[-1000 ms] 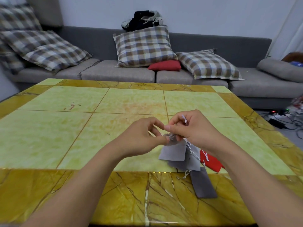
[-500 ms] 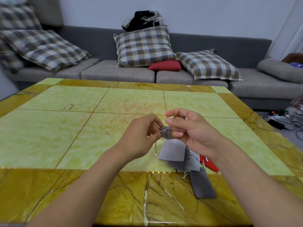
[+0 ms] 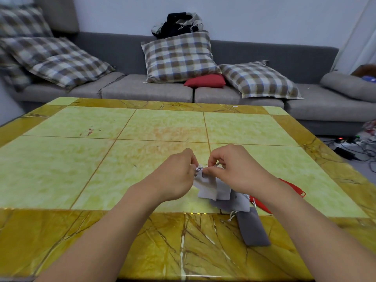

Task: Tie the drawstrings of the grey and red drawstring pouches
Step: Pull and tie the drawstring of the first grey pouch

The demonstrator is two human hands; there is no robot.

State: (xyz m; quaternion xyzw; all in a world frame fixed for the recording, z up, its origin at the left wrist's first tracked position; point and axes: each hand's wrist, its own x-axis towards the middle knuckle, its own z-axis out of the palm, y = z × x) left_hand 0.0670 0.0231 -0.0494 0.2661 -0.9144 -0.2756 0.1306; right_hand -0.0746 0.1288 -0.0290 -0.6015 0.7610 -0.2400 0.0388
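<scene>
- Yellow tiled table bore a pouch pile (grey, some red) near its right edge.
- Left hand and right hand pinched the drawstring of the light grey pouch, fingers curled tight; tying looked mid-knot.
- Next, probably, pull the ends apart.

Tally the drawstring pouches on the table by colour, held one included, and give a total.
Light grey pouch: 1, pinched at its top by the left hand and right hand.
Darker grey pouches: at least 2, overlapping.
Red pouch: 1 visible.
Total: at least 4.
</scene>
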